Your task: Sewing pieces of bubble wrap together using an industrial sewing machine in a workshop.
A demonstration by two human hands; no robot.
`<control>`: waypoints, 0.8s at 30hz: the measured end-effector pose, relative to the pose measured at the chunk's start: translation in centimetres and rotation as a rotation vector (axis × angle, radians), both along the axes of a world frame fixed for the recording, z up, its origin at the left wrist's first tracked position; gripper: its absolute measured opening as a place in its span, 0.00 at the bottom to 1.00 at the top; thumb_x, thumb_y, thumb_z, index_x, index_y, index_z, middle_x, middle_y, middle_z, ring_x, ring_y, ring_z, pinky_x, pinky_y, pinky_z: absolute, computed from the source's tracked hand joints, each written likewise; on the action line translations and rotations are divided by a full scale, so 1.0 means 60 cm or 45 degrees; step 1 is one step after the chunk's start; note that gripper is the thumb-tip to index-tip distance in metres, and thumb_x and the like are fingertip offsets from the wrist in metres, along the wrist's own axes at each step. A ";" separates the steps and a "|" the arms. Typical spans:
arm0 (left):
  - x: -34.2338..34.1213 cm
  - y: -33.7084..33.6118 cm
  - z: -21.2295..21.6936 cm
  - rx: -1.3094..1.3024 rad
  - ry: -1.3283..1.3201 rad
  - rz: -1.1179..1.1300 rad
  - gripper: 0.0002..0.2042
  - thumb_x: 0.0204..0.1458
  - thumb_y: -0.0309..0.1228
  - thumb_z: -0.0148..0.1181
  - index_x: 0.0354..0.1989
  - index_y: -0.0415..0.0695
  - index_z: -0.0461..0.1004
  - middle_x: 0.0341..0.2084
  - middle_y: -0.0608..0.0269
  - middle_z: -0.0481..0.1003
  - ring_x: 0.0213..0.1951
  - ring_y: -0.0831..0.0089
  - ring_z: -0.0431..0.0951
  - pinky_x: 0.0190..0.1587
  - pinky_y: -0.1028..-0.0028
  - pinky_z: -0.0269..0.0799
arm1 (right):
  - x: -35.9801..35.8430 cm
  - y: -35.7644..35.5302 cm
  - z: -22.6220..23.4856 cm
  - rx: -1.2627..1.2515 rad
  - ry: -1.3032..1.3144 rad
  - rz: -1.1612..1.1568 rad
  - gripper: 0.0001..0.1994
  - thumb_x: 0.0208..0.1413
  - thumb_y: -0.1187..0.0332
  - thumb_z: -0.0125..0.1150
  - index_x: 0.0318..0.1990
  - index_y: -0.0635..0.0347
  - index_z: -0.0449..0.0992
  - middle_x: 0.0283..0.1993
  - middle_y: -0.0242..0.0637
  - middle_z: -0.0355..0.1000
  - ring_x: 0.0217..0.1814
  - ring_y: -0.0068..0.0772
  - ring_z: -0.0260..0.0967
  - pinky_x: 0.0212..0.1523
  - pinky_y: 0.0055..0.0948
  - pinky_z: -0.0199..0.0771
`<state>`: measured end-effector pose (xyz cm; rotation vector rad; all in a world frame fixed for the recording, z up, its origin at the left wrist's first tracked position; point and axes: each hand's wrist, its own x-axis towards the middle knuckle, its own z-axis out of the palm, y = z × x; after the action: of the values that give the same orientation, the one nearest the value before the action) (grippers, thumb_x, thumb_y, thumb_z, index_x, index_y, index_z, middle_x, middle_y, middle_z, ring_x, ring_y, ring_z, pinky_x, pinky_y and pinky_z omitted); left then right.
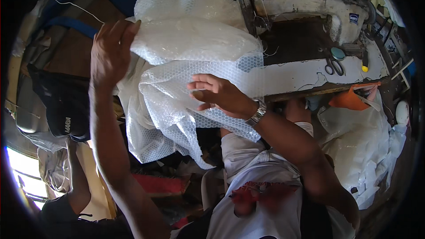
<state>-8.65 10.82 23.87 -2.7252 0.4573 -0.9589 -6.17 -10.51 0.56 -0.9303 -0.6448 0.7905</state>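
A large crumpled sheet of clear bubble wrap (190, 40) lies over the left end of the sewing table and hangs down toward my lap. At its upper left edge is my left hand (110, 51), raised, with the fingers bent and closed on the wrap's border; the fingertips are partly hidden. My right hand (223, 95), a metal watch (257, 111) on its wrist, hovers over the middle of the sheet. Its fingers are apart and hold nothing. Just behind the wrap stands a worn, pale sewing machine (305, 0), with loose thread near its needle end.
Black-handled scissors (335, 65), a small teal disc (338, 53) and a yellow-tipped tool (365, 62) lie on the white tabletop (301, 79). An orange pouch (354, 99) and more plastic sheeting (354, 146) are at right. Another person's arm (77, 179) shows at lower left, near a black bag (64, 106).
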 end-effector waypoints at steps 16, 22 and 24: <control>-0.037 -0.046 -0.366 -0.875 0.718 -0.232 0.13 0.68 0.34 0.58 0.50 0.36 0.78 0.43 0.51 0.82 0.40 0.56 0.85 0.45 0.63 0.81 | 0.074 -0.002 0.167 1.155 0.369 0.146 0.24 0.75 0.51 0.44 0.62 0.63 0.72 0.66 0.44 0.75 0.70 0.54 0.70 0.74 0.64 0.61; 0.096 -0.033 -0.359 -2.066 0.884 -0.262 0.17 0.71 0.37 0.52 0.57 0.35 0.74 0.43 0.56 0.82 0.37 0.66 0.86 0.37 0.67 0.83 | 0.035 -0.100 0.140 1.166 0.253 0.054 0.30 0.73 0.46 0.50 0.70 0.62 0.69 0.67 0.45 0.75 0.71 0.43 0.71 0.75 0.57 0.60; 0.134 -0.024 -0.362 -2.396 0.852 -0.354 0.26 0.67 0.44 0.60 0.64 0.36 0.69 0.47 0.54 0.82 0.39 0.63 0.86 0.39 0.64 0.85 | 0.003 -0.119 0.104 1.100 0.343 0.063 0.28 0.69 0.56 0.61 0.70 0.62 0.69 0.66 0.47 0.75 0.68 0.42 0.74 0.69 0.54 0.70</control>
<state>-0.62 9.38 2.13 -4.8323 -0.2660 -0.3639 -5.97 -17.67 6.80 -0.0196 -0.6810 0.5752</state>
